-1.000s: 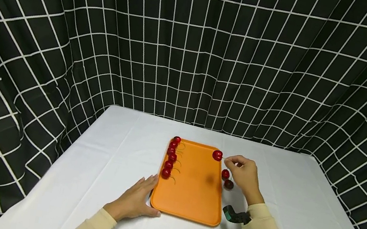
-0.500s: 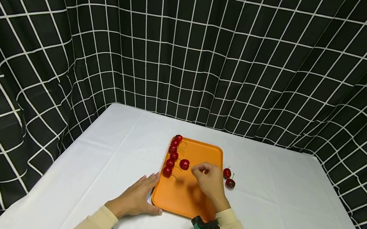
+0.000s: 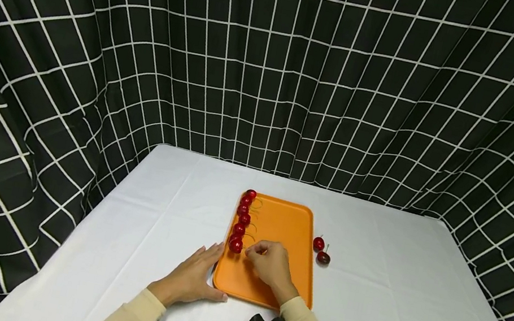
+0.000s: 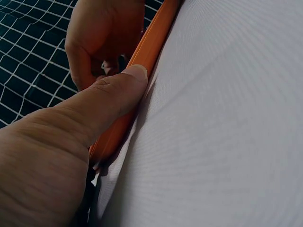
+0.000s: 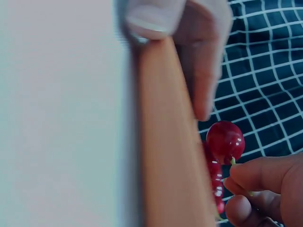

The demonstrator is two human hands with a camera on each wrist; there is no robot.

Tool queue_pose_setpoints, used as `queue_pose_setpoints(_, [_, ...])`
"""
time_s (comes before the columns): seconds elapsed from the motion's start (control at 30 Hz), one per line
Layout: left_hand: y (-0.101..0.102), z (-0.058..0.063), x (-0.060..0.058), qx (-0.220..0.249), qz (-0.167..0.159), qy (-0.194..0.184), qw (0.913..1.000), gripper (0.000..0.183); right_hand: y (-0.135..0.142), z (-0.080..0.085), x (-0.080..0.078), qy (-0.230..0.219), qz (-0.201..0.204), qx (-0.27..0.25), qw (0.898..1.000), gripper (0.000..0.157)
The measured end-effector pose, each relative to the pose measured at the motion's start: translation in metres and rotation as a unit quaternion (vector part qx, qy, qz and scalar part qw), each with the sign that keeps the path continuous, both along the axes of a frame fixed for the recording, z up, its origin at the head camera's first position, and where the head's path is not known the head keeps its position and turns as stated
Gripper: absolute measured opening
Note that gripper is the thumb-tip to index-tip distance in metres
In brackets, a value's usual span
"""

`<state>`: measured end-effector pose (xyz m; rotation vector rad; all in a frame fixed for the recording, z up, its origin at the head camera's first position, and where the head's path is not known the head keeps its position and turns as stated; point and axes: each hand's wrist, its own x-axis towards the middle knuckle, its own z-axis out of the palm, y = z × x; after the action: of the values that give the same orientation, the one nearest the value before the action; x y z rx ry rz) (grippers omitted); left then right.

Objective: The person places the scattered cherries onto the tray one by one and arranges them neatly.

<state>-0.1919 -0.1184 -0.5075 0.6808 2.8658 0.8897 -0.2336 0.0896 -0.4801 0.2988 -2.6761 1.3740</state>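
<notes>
An orange tray (image 3: 283, 228) lies on the white table. My left hand (image 3: 189, 280) rests at its near left corner, fingers extended along the left side and thumb (image 4: 111, 94) against the front rim. With thumb and forefinger, my right hand (image 3: 270, 263) pinches the stem of a red cherry (image 5: 226, 141). In the head view that cherry overlaps the near end of a row of cherries (image 3: 243, 210) along the tray's left edge. Their stems point right, over the tray. Part of the row is hidden behind the tray rim in the right wrist view.
To the right of the tray, a red cherry (image 3: 318, 244) and a darker cherry (image 3: 323, 258) lie on the white tablecloth (image 3: 387, 298), stems up. A black curtain with a white grid (image 3: 292, 75) surrounds the table's back and sides.
My right hand has carried the cherry by its stem from the tray's right edge leftward and nearer, to the row's near end. The left hand has stayed at the corner.
</notes>
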Motion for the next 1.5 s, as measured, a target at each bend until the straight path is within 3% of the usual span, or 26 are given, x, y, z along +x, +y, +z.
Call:
queue_pose_setpoints(0.5, [0.000,-0.002,0.000,0.005,0.017,-0.012,0.9998,0.120,-0.010,-0.011,0.004,0.033,-0.019,0.071,0.997,0.010])
queue_pose_setpoints(0.93, [0.002,0.003,0.002,0.013,0.024,-0.027,0.9993,0.121,-0.009,-0.013,0.003,0.036,-0.017,0.095,0.995,0.005])
queue_pose_setpoints(1.07, [0.003,0.002,0.002,0.008,0.026,-0.026,0.9993,0.121,-0.006,-0.011,0.003,0.030,-0.011,0.083,0.996,0.007])
queue_pose_setpoints(1.27, [0.004,0.003,0.003,0.004,0.023,-0.029,0.9993,0.120,0.009,0.002,0.003,0.014,-0.009,0.025,1.000,0.010])
queue_pose_setpoints(1.4, [0.003,0.004,0.003,0.010,0.024,-0.029,0.9992,0.120,0.030,0.017,-0.005,0.002,-0.018,-0.029,0.999,0.010])
queue_pose_setpoints(1.5, [0.002,0.005,0.003,0.019,0.024,-0.030,0.9991,0.120,0.056,0.030,-0.013,0.019,-0.021,-0.069,0.997,0.012])
